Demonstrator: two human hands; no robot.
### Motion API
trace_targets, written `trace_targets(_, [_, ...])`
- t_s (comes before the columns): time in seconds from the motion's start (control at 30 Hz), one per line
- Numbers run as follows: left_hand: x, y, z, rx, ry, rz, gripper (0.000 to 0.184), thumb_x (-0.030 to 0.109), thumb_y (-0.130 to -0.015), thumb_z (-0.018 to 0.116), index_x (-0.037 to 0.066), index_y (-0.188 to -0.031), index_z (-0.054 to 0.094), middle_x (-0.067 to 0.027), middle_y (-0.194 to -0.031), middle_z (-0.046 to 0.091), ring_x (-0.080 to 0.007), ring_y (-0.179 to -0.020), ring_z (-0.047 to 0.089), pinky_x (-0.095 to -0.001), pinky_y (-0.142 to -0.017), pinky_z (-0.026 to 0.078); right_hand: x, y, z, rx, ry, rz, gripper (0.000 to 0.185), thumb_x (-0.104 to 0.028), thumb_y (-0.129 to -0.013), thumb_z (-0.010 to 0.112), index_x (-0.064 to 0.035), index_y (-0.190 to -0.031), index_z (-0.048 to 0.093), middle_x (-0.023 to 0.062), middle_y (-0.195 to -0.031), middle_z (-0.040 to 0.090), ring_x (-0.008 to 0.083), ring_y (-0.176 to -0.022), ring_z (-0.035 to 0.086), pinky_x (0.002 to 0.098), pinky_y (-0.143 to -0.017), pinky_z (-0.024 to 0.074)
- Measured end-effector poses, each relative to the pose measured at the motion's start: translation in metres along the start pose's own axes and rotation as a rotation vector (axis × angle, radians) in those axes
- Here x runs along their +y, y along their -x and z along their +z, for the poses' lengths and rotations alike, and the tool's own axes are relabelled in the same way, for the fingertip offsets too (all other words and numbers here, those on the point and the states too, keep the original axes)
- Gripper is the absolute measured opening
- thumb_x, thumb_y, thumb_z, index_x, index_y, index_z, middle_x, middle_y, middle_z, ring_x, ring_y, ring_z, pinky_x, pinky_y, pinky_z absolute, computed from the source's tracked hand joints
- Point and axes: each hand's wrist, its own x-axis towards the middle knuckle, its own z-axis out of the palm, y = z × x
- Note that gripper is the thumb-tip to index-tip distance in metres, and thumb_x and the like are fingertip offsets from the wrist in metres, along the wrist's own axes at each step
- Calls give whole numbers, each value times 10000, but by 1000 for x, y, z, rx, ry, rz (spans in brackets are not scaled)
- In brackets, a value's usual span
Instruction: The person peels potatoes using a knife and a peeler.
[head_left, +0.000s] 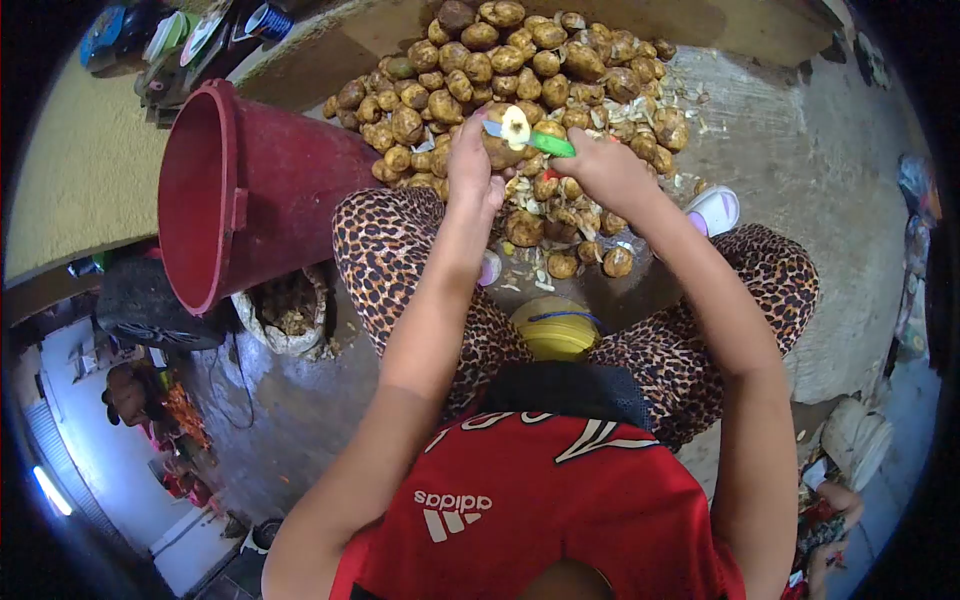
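Observation:
My left hand (470, 168) is wrapped round a brown potato (503, 152) from its left side, held over the pile. In my right hand (606, 174) is a small knife with a green handle (552, 145), its blade pointing left across the top of the potato. A pale, round cut piece (515, 125) sits at the blade, partly covering it. Behind and below both hands spreads a large heap of brown potatoes (480, 68), with pale peelings (523, 192) scattered among them.
A big red bucket (290, 150) lies tilted at the left, near a white sack (290, 315). Between my legs is a yellow container (556, 335). A white shoe (716, 210) rests on the concrete floor at the right. Other people (835, 520) appear at the lower edges.

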Motion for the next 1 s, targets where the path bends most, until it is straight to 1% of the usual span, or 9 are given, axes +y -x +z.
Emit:
trace_targets(0.07, [-2,-1,0,24,-27,62,224,326,-857,478,124,-953,498,-25,-839,560,-155,-696,566,-306,-470,428,-3,0,17,96,-122,-3,104,-133,-728,584,-110,-829,586,123,-825,512,301,-729,562,396,-641,453])
trace_targets(0.17, [-5,-8,-3,41,-14,112,234,329,-845,503,105,-909,486,-37,-800,560,-162,-626,579,-283,-390,423,-8,-3,4,6,-432,-119,138,-168,-724,617,-80,-816,566,139,-760,546,316,-712,564,414,-634,444])
trace_targets(0.2, [-6,-7,-1,39,6,81,236,331,-843,505,106,-910,489,-38,-800,563,-163,-626,581,-283,-391,425,-3,-7,5,-1,-507,-177,193,-160,-690,666,-47,-768,529,111,-654,517,252,-650,543,362,-596,425])
trace_targets(0.4, [-13,-16,-9,-47,13,-42,277,358,-839,515,115,-972,506,-45,-824,586,-167,-641,592,-281,-408,438,0,-4,-10,-322,-985,40,231,-134,-722,687,-21,-686,488,19,-634,453,67,-642,443,258,-570,372])
trace_targets(0.5, [-12,-13,-6,-44,22,-86,304,372,-843,509,117,-1009,500,-46,-851,583,-164,-659,590,-278,-432,450,0,-2,-11,-304,-1102,80,250,-141,-722,687,-15,-681,474,33,-611,443,101,-613,448,258,-542,365])
trace_targets(0.6, [-10,-13,-5,-39,25,-103,320,377,-849,497,120,-1040,492,-49,-884,580,-161,-680,587,-275,-452,459,6,-2,-10,-103,-568,-248,217,-144,-711,680,-29,-710,497,72,-684,481,184,-597,506,314,-532,397])
trace_targets(0.73, [-10,-15,-7,-40,33,-133,315,381,-838,501,117,-1008,519,-44,-806,582,-158,-610,565,-239,-410,399,11,9,-16,-134,-51,-95,130,-167,-701,635,-110,-793,564,123,-863,485,313,-667,557,423,-591,446])
trace_targets(0.87, [-2,-9,-5,-121,-5,-179,287,359,-828,509,110,-966,537,-48,-752,583,-158,-543,546,-222,-374,357,17,12,-15,-59,87,-82,93,-171,-746,573,-124,-826,582,127,-823,474,299,-663,563,412,-586,454])
trace_targets(1.0, [-8,-11,-5,-101,20,-104,262,325,-832,497,99,-962,513,-51,-774,578,-158,-583,560,-248,-395,401,9,10,-7,-38,73,-9,96,-168,-744,572,-120,-826,587,131,-837,482,300,-677,569,413,-611,456])
